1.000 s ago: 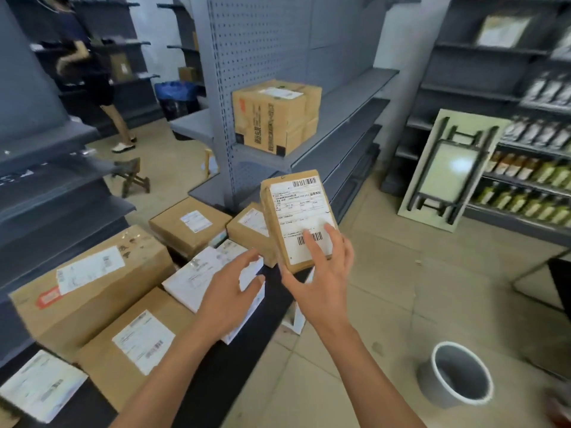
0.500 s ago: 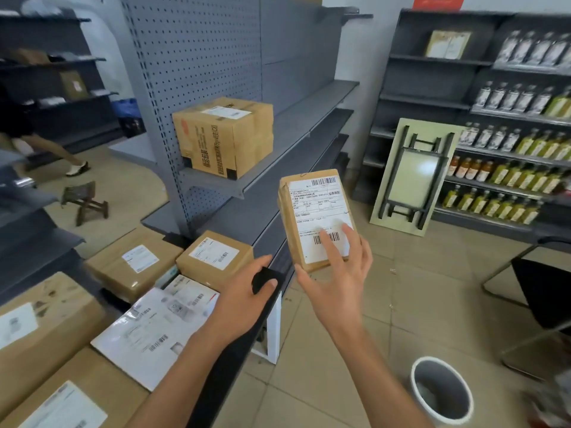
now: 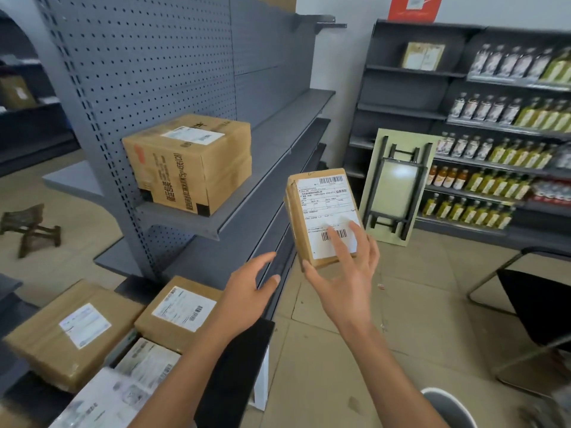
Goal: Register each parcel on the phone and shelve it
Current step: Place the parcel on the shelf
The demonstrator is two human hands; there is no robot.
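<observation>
Parcel (image 3: 323,216), a small flat brown box with a white shipping label facing up, is held in the right hand (image 3: 343,281), fingers and thumb wrapped round its lower end, raised in front of the grey shelf unit (image 3: 272,140). Over the past second the view has swung from the table (image 3: 238,366) toward the shelves, and the left hand (image 3: 247,299) has lifted off the parcels there; it now hangs open and holds nothing. That suggests shelving comes next, though no phone is visible, so registration cannot be confirmed.

Counted: one parcel in hand; one large carton (image 3: 188,163) already on a shelf; four more parcels on the table, two brown boxes (image 3: 71,332) (image 3: 179,313) and two pale ones at the blurred lower edge.
</observation>
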